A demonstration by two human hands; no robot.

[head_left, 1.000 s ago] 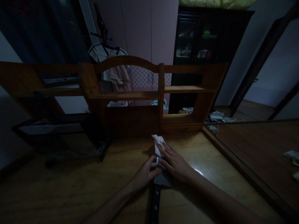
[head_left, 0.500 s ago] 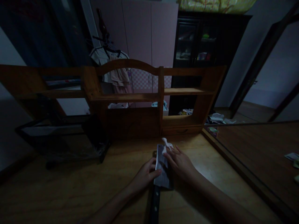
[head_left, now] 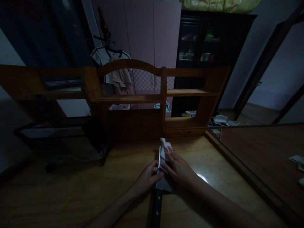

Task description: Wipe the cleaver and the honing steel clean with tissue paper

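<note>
- Cleaver: we see it lying flat on the desk, just in front of the shelf unit. The blade points toward that unit and the dark handle points away from it.
- Left hand: it sits on the blade's left side, farther from the shelf unit than the tissue. The fingers are loosely curled and the thumb rests on the flat. In this dim light we cannot tell whether they close around the edge.
- Right hand: it lies on the blade's right side. The fingers are nearly straight and spread, pinning the tissue against the steel rather than gripping it.
- Tissue: white, crumpled and soft, it covers the blade end nearest the shelf unit.
- Handling, in our judgement: the broad rectangular blade is stiff, heavy and smooth, so it is likely slippery, and its edge is sharp. The riveted handle is the safe place to take hold. The tissue is light and would tear easily.
- Materials: the desk is glossy pale wood and the shelf unit is a warmer brown wood with an arched rail.
</note>
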